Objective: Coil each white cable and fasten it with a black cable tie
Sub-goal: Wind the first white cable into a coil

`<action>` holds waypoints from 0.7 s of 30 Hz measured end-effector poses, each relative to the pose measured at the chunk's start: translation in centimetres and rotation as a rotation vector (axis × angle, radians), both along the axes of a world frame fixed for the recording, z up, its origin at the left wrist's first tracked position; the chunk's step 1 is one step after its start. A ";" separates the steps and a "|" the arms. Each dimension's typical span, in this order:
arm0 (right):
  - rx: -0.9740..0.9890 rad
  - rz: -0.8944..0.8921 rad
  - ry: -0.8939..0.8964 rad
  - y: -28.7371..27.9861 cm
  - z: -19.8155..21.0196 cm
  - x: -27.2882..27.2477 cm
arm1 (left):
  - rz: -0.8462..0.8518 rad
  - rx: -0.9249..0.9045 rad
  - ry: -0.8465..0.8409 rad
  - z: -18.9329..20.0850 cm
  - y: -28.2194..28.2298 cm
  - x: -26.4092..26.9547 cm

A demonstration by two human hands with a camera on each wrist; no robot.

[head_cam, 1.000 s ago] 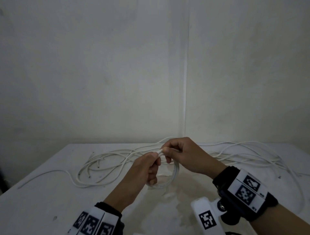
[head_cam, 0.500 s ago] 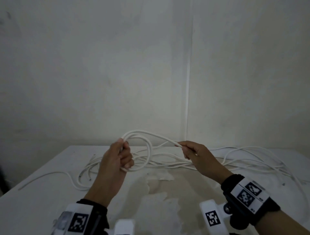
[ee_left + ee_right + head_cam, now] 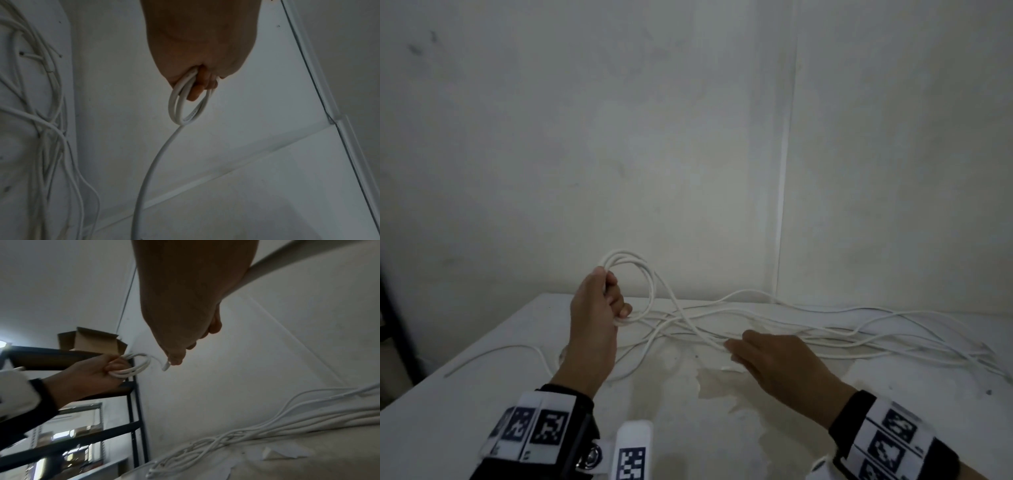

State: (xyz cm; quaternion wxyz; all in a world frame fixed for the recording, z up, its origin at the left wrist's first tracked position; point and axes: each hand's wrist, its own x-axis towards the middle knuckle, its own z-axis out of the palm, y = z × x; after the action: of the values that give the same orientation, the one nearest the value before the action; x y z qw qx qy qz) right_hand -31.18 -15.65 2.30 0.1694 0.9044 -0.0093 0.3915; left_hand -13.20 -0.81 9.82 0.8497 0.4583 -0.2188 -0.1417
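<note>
A white table [image 3: 465, 421] set against a pale wall carries a loose tangle of white cables [image 3: 825, 329], strewn from the centre toward three o'clock along the far edge. One cable end [image 3: 493, 353] trails alone toward nine o'clock. Near the centre the tabletop is stained and its surface peeling [image 3: 726, 387], with flakes lifting just below the cables.
</note>
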 end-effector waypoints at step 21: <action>0.092 0.196 -0.037 5.2 3.7 -0.8 | -0.352 0.401 -0.459 -3.6 -0.9 -7.9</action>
State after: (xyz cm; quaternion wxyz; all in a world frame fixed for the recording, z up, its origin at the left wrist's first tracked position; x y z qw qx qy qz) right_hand -31.95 -10.49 6.01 0.0886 0.9003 0.0579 0.4222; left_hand -21.10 -1.74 6.25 0.6339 0.5914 -0.4474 -0.2195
